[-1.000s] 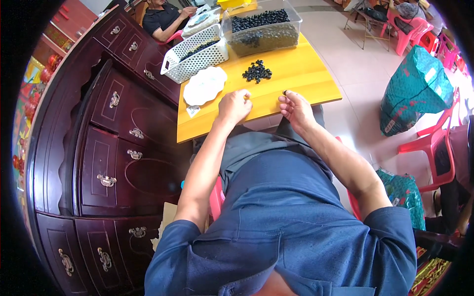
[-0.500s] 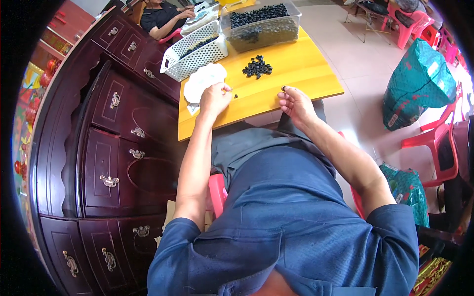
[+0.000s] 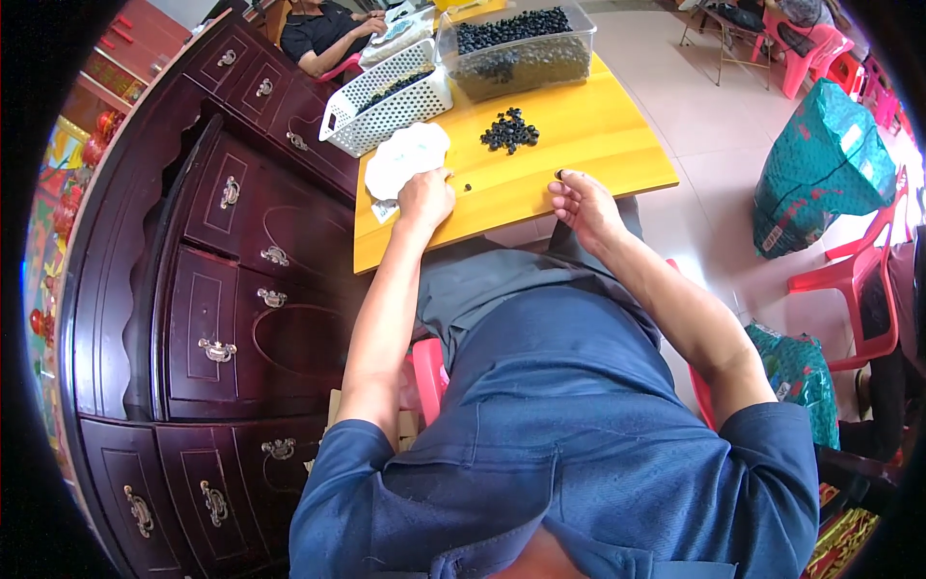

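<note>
Now the left hand has shifted beside the scalloped white sheet, upper centre (finger hold hidden), baring one small black piece; the right hand pinches a second dark piece.

The desk is yellow with faint wood grain, the pieces black, the pad white, the basket white and dotted with holes, the shirt dark blue, the cabinet dark reddish-brown, and the tall bag teal with red marks.

A dark cabinet stands left, a teal bag near a pink chair.
</note>
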`<state>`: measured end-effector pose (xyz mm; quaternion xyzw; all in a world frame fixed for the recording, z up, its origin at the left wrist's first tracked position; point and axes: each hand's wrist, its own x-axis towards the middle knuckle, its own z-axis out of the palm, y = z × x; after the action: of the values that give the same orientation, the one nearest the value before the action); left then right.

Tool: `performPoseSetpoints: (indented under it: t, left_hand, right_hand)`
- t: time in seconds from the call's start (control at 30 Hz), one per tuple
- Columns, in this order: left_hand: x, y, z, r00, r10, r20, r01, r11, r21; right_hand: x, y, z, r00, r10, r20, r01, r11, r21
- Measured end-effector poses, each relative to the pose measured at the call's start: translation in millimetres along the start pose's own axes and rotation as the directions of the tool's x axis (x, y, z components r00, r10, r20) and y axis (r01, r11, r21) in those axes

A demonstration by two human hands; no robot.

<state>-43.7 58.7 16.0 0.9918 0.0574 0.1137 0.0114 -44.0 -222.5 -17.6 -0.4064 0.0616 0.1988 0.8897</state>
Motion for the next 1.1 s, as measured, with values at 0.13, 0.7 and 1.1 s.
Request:
performPoseSetpoints:
  t: [0.13,0.7,1.1]
  left_hand:
    - [-2,1,4,0.994,0.094,-0.05,-0.099,0.988,-0.117]
    - [-42,63,-1,0.973,0.21,-0.093,-0.229,0.864,-0.448]
    - [-39,57,18,0.96,0.123,-0.252,-0.25,0.779,-0.575]
  right_hand:
    - [0,-1,1,1.0,0.005,0.004,-0.005,1.0,-0.009]
    - [-6,18,2,0.958,0.195,0.211,-0.175,0.978,-0.11]
    - [22,4,36,0.958,0.271,0.095,-0.277,0.959,0.052]
